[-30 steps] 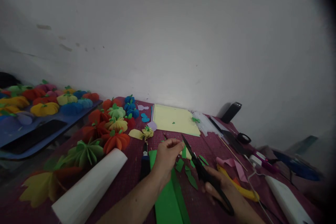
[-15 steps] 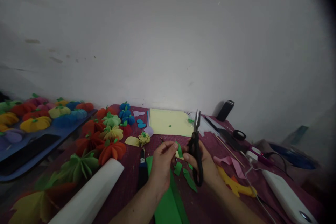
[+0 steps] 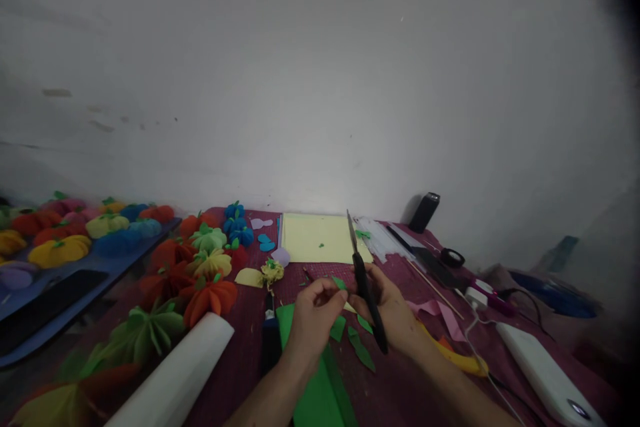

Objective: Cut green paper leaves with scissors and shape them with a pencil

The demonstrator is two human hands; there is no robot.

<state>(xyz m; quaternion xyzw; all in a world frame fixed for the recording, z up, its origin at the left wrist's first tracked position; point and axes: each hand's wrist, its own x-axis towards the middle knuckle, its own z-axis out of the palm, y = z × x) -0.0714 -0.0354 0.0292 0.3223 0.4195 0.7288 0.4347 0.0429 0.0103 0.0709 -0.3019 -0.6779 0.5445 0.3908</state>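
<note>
Black-handled scissors (image 3: 369,300) are in my right hand (image 3: 393,310), blades pointing up and away and tilted left. They appear nearly edge-on, so how far the blades are apart cannot be told. Thumb and fingers of my left hand (image 3: 314,317) are pinched on a small green piece (image 3: 339,283) of felt-like material, partly hidden by the fingers. Both hands are close together over the table. Below them lie several green cut scraps (image 3: 361,349) and a larger green sheet (image 3: 317,400), partly under my left forearm.
Colourful pumpkin-shaped crafts (image 3: 209,299) crowd the left, beside a white roll (image 3: 175,373). Pale yellow sheets (image 3: 313,237) lie at the back by the wall. On the right are a yellow-handled tool (image 3: 463,361), a pink strip (image 3: 447,319), black tape (image 3: 453,257), cables and a white power bank (image 3: 545,373).
The scissors have turned and tipped left, from a flat view with parted blades to a nearly edge-on one. My hands have come slightly closer together around the green piece.
</note>
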